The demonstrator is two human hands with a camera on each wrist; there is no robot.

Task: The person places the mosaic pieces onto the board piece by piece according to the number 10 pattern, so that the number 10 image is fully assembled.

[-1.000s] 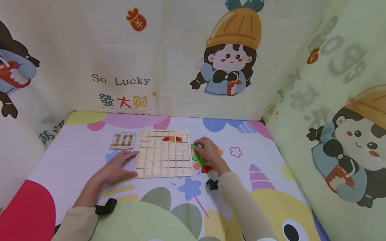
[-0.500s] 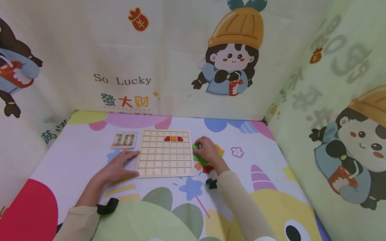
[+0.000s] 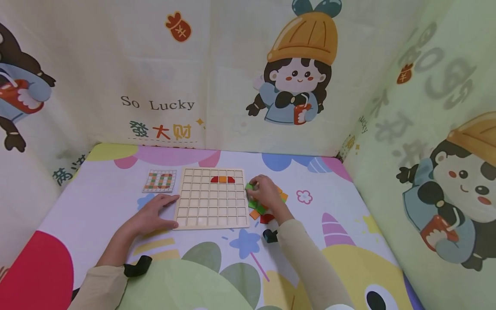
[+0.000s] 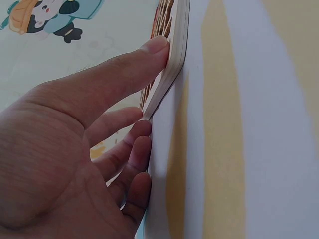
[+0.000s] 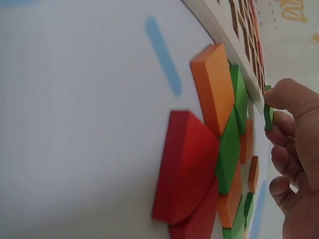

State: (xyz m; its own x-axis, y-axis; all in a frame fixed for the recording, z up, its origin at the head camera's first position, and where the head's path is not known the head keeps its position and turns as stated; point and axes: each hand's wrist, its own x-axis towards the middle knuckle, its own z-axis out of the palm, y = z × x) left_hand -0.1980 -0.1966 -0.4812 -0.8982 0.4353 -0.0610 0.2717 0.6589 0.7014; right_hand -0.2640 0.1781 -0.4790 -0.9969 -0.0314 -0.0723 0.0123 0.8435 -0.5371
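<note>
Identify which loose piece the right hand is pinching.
The small green piece, lifted in the right hand fingertips beside the board; the other pieces lie flat in the pile.

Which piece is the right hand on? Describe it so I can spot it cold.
Find the wooden grid board in the middle of the mat; a pile of coloured pieces lies off its right edge. The green piece sits nearest the board's edge, pinched by the right hand, unlike the loose orange, red and green ones.

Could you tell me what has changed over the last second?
Very little: the right hand keeps pinching the small green wooden tile beside the wooden grid board, barely shifting. The left hand stays pressed against the board's left edge.
</note>
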